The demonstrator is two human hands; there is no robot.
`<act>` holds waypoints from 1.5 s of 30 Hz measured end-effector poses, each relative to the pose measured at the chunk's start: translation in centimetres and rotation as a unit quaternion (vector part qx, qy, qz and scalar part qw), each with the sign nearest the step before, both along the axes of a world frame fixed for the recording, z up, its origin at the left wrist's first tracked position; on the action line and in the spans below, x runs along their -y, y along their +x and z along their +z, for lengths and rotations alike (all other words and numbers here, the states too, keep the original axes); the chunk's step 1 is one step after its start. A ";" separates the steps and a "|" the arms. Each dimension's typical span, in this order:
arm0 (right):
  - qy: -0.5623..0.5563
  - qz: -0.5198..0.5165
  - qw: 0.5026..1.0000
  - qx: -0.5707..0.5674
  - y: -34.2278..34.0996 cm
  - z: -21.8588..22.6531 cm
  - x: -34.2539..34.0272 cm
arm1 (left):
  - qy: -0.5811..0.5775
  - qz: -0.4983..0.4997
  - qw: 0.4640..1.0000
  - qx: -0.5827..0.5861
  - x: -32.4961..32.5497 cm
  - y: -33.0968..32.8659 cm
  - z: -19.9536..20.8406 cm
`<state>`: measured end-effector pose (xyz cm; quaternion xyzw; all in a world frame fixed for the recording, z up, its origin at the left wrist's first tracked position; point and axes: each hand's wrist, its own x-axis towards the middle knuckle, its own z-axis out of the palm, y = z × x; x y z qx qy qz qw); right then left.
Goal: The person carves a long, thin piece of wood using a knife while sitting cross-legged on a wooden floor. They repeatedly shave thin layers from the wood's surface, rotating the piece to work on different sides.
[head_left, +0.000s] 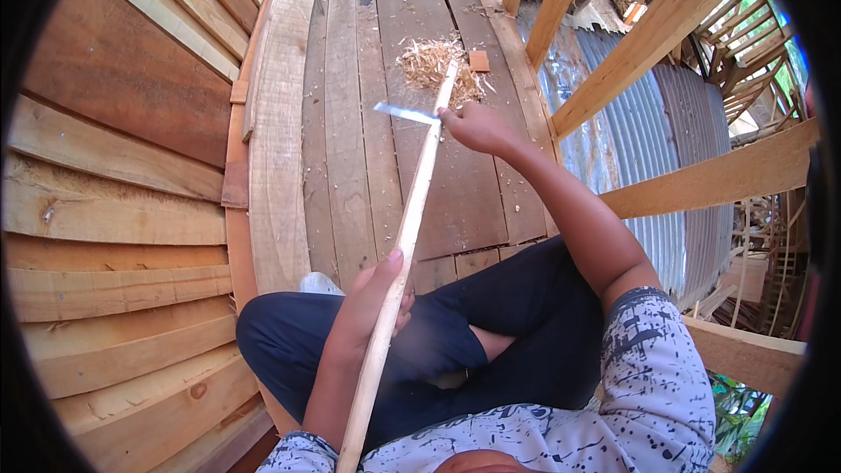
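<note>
shavings (pixel 425 60) on floor (pixel 455 201) | blade (pixel 405 112) across stick (pixel 411 223) | plank wall (pixel 123 206) left | metal sheeting (pixel 653 131) right

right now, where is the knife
In the head view, the knife is in the upper middle, held in the right hand, reaching left across the pale stick, just below the pile of wood shavings.

A shiny blade (pixel 403 112) meets a long, pale, slanting wooden pole (pixel 416 201).

No readable text or labels; no legible numbers, signs
</note>
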<state>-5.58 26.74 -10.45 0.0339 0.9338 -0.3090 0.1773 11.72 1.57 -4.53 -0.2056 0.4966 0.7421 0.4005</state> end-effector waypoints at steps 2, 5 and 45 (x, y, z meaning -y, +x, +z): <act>0.020 -0.064 0.998 -0.021 0.2 0.6 0.2 | 0.000 0.009 1.000 0.006 -0.3 -0.1 0.0; -0.018 -0.001 1.000 0.012 0.3 1.1 0.5 | 0.037 0.007 0.999 0.006 0.7 0.0 -0.2; -0.061 0.060 0.992 0.096 1.6 2.8 0.7 | 0.050 0.012 0.999 -0.005 0.0 0.4 0.0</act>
